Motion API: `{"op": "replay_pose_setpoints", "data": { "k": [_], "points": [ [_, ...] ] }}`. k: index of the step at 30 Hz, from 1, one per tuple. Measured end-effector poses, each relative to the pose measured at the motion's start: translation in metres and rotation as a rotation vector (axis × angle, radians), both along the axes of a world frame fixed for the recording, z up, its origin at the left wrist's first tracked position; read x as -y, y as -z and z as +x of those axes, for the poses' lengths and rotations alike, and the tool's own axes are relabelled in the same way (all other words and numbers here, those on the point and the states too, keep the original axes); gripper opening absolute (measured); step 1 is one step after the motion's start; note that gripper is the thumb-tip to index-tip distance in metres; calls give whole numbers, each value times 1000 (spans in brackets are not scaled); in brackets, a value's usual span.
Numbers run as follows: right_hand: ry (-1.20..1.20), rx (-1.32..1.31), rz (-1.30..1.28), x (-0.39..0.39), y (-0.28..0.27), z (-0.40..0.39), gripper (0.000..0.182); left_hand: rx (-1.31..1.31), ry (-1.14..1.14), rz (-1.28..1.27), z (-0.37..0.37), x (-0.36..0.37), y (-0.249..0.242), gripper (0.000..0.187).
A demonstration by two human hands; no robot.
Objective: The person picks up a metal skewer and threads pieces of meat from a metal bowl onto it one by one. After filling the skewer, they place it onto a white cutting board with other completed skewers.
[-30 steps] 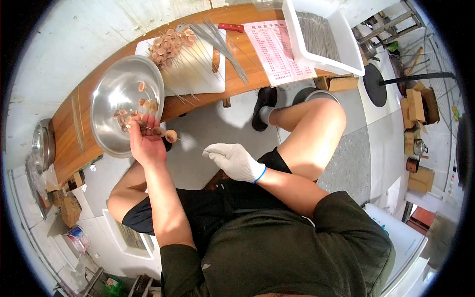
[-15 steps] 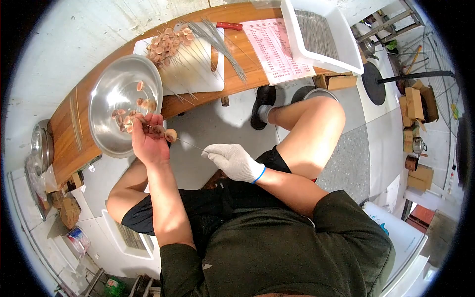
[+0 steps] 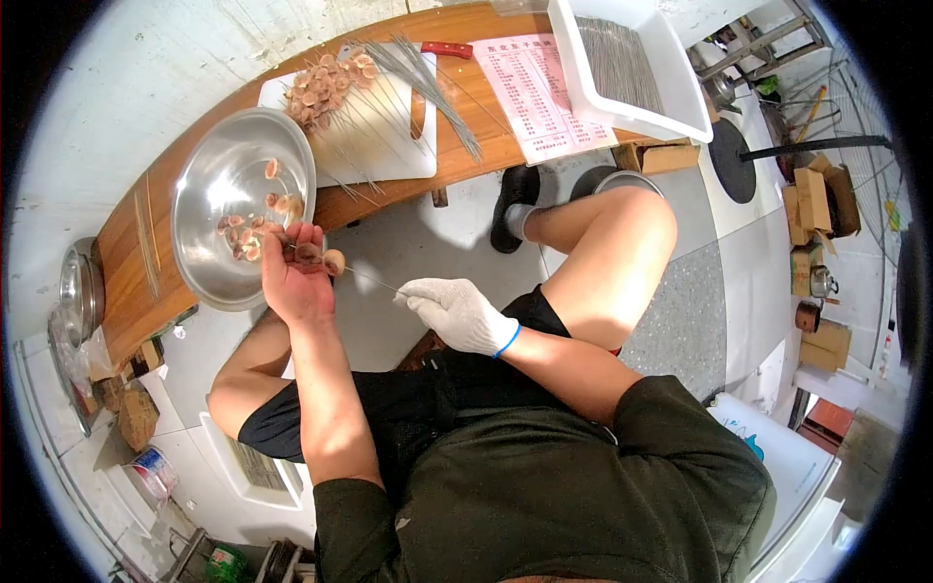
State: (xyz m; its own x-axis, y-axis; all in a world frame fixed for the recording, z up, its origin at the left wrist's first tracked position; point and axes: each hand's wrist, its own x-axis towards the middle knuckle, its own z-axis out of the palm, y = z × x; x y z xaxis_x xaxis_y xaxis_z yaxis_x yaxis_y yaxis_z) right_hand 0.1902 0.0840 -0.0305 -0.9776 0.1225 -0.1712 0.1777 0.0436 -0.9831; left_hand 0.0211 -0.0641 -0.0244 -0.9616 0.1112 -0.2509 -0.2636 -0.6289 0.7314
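My left hand (image 3: 299,282), bare and palm up, has its fingers curled round brownish, cup-shaped food pieces at the rim of a steel bowl (image 3: 209,180). One such piece (image 3: 333,262) sits on a thin metal skewer (image 3: 371,279) beside the fingers. My right hand (image 3: 455,313), in a white glove, pinches the skewer's other end. Loose pieces (image 3: 238,236) lie inside the bowl. More of them form a pile (image 3: 326,89) on a white cutting board (image 3: 398,155), with several skewers (image 3: 428,87) alongside. The skewer's far tip is hidden.
On the wooden table (image 3: 121,253) are a red-handled knife (image 3: 447,50), a printed pink sheet (image 3: 539,102) and a white tray (image 3: 690,107) of skewers. Stacked metal bowls (image 3: 83,282) stand at the left. Cardboard boxes (image 3: 812,204) are at the right.
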Motion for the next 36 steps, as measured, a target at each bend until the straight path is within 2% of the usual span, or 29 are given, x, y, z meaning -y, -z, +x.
{"op": "replay_pose_setpoints", "data": {
  "k": [17, 23, 26, 29, 32, 33, 36],
  "points": [
    [0, -3, -28, 1, 2, -4, 24, 61, 59, -23, 0, 1, 4, 23],
    [14, 190, -247, -6, -24, -15, 24, 53, 110, 103, -1, -4, -14, 30],
    [35, 79, -191, -2, -7, -17, 24, 33, 177, 135, -3, 0, -3, 37],
    [53, 158, -272, -3, -6, -19, 24, 99, 259, 23, 5, -1, 6, 35],
    [25, 122, -178, -7, -14, -21, 24, 54, 373, -188, 17, -6, 12, 27],
    [29, 119, -187, -7, -14, -21, 25, 125, 331, -193, 20, -12, 6, 22],
    [24, 122, -225, -4, -13, -21, 25, 115, 311, -210, 19, -14, 8, 19]
  ]
}}
